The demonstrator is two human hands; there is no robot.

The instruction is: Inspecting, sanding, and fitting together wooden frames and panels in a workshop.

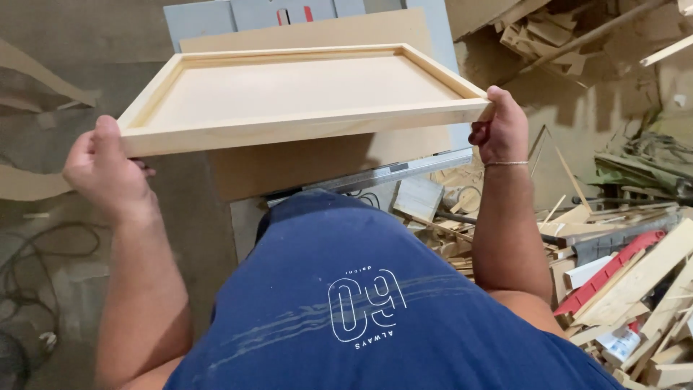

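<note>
A shallow pale wooden tray frame (289, 94) with a thin panel bottom is held level in front of me, above a table saw. My left hand (108, 170) grips its near left corner, thumb on top of the rim. My right hand (499, 130) grips the near right corner, with a thin bracelet on the wrist. Under the frame lies a brown board (317, 162) on the grey saw table (433, 22).
A heap of wood offcuts (621, 267) with a red strip (613, 267) fills the floor at the right. Dark cables (29, 260) lie on the concrete floor at the left. A metal fence rail (404, 172) runs along the saw's front edge.
</note>
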